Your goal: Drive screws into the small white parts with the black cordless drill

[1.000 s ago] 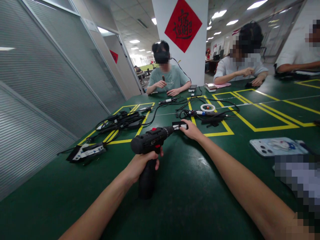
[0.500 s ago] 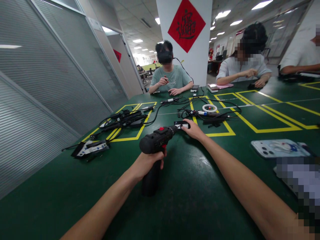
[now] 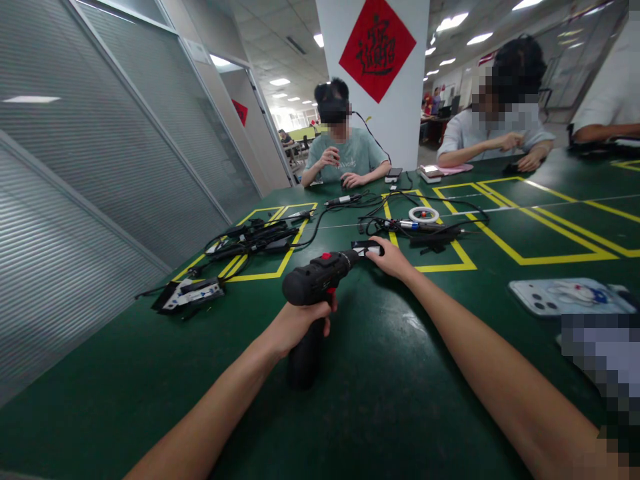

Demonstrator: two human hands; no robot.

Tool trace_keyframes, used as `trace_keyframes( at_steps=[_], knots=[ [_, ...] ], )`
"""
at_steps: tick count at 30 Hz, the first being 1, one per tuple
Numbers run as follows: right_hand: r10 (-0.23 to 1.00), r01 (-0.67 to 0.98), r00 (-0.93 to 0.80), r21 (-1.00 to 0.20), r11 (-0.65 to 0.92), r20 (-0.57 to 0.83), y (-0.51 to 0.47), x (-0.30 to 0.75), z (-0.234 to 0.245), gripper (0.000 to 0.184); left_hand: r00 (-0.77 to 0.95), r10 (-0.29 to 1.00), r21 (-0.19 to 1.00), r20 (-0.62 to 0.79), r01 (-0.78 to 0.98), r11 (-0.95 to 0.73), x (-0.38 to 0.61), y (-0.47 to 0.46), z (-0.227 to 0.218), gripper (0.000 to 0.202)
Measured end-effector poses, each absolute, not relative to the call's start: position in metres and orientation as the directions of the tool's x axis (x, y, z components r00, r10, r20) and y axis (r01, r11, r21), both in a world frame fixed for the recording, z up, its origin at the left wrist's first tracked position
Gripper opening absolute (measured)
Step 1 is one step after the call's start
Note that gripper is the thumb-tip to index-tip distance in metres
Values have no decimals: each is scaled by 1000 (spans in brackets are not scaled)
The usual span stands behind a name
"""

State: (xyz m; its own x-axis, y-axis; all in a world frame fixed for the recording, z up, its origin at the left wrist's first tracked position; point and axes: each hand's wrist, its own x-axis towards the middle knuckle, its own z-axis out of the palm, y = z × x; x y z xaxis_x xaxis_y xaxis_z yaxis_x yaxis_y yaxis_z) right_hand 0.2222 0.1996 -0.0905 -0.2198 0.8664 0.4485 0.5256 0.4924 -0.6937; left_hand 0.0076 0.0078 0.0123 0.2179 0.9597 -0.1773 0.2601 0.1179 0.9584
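Observation:
My left hand (image 3: pixel 305 323) is wrapped round the grip of a black cordless drill (image 3: pixel 313 280), with fingers by its red trigger. The drill points away and to the right over the green table (image 3: pixel 380 387). At its chuck end sits a small black-and-white block (image 3: pixel 366 249), which my right hand (image 3: pixel 390 257) grips from the right between thumb and fingers. The drill's tip meets or overlaps the block's near left side; whether a bit enters it I cannot tell. What kind of thing the block is does not show.
Black cables and devices (image 3: pixel 255 237) lie in a heap at left, near a flat black-and-white part (image 3: pixel 187 297). Beyond my right hand are a pen-like tool (image 3: pixel 415 227) and a white ring (image 3: pixel 423 215). A phone (image 3: pixel 565 297) lies at right. Several people sit across the table.
The whole view has shifted slightly, so things appear a little farther right. Both hands keep their holds on the drill and the block.

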Motion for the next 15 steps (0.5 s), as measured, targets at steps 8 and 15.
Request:
trace_keyframes(
  at_steps=[8,15],
  knots=[
    [864,531,-207,-689,494,460,201,222,-94,46,194,960,968,-203,189,166,4,10,9,17],
    [858,523,-211,-687,504,468,201,223,-95,46,201,959,972,-198,167,165,1,11,6,17]
  ],
)
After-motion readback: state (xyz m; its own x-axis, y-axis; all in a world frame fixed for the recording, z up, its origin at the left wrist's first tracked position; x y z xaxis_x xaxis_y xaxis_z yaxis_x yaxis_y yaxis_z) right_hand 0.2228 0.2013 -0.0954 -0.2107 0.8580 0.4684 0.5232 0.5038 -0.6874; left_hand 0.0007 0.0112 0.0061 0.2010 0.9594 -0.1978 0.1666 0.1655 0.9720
